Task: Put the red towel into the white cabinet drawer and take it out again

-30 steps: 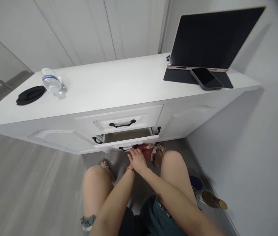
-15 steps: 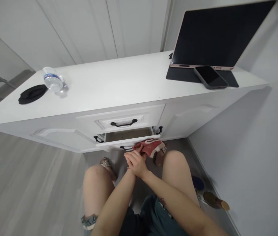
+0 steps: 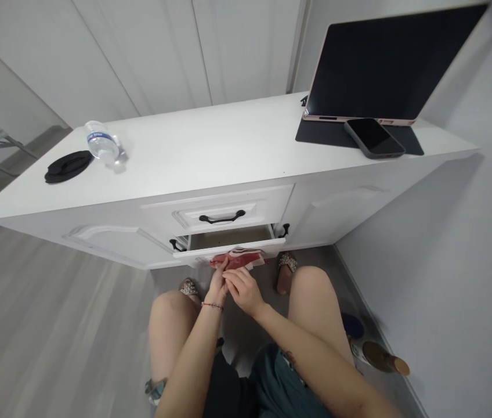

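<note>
Both my hands meet low in front of a white cabinet [image 3: 211, 151]. My left hand [image 3: 219, 285] pinches the left end of a red and white cloth [image 3: 241, 259]. My right hand [image 3: 242, 289] grips the same cloth just beside it, fingers curled. The cloth hangs at the front edge of the open lower drawer [image 3: 228, 239], whose inside looks bare and brown. The drawer above, with a black handle [image 3: 222, 218], stays closed. My knees frame the hands on either side.
On the cabinet top lie a water bottle [image 3: 103, 144], a black cloth [image 3: 68, 166], a tablet on a stand [image 3: 380, 69] and a phone [image 3: 374, 138]. A grey wall stands close on the right. A jar [image 3: 380, 355] sits on the floor by my right leg.
The red cloth has come up from below the drawer front and shifted left, now stretched between both hands. My left hand has moved out to its left end.
</note>
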`<state>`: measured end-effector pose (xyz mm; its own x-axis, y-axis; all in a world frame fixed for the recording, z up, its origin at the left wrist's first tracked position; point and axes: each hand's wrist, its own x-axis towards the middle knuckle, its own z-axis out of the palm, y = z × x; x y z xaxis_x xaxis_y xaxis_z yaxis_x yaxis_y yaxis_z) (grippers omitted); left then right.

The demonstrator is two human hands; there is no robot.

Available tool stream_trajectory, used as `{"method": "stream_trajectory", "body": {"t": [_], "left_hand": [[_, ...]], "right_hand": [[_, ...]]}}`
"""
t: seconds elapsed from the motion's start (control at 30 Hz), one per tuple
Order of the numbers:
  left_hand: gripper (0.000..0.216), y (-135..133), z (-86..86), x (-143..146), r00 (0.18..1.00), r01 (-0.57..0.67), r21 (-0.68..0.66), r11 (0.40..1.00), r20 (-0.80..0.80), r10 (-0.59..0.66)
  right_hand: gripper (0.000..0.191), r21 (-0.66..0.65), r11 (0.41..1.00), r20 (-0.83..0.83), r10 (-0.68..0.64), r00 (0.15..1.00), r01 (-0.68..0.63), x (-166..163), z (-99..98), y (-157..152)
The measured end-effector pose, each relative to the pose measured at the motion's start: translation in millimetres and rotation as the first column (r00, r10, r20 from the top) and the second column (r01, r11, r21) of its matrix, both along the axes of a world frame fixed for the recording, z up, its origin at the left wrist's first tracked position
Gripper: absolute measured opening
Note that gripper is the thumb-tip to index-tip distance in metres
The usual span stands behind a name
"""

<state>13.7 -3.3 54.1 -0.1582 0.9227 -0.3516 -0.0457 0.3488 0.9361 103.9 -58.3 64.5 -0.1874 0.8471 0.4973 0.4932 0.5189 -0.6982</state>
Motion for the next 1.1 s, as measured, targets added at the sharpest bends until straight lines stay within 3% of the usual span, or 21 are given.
{"method": "stream_trajectory", "body": {"t": [0.07, 0.17, 0.23, 0.5, 0.73, 0.9, 1.1], "left_hand": [[0.023, 9, 4.4, -12, 0.968, -0.066, -0.131, 0.989, 0.233, 0.096], [0.023, 14, 9.3, -32, 0.740, -0.189, -0.364, 0.912, 0.557, 0.375], [0.025, 16, 12.0, -46, 0.645, -0.238, -0.417, 0.877, 0.608, 0.464], [0.022, 15, 19.0, -84, 0.609, -0.360, -0.384, 0.850, 0.593, 0.526], [0.023, 11, 18.2, -111, 0.640, -0.501, -0.291, 0.815, 0.509, 0.575], [0.018, 15, 25.7, -128, 0.702, -0.457, -0.310, 0.833, 0.450, 0.552], [0.020, 16, 33.8, -135, 0.735, -0.458, -0.274, 0.845, 0.418, 0.534]], "right_hand": [[0.029, 0.021, 1.000, -0.013, 0.003, 1.000, -0.003, 0, -0.7, -1], [0.028, 0.044, 0.999, -0.035, -0.015, 0.999, 0.017, 1, -2.4, -1], [0.026, 0.035, 0.999, -0.053, -0.039, 0.998, 0.041, 2, -3.8, 0], [0.025, -0.125, 0.977, -0.020, -0.179, 0.984, 0.175, 3, -12.4, 2], [0.033, -0.296, 0.919, 0.157, -0.222, 0.962, 0.261, 2, -38.4, 12], [0.037, -0.396, 0.873, 0.278, -0.182, 0.943, 0.285, -3, -54.2, 16], [0.035, -0.360, 0.886, 0.260, -0.205, 0.944, 0.292, -2, -63.1, 31]]}}
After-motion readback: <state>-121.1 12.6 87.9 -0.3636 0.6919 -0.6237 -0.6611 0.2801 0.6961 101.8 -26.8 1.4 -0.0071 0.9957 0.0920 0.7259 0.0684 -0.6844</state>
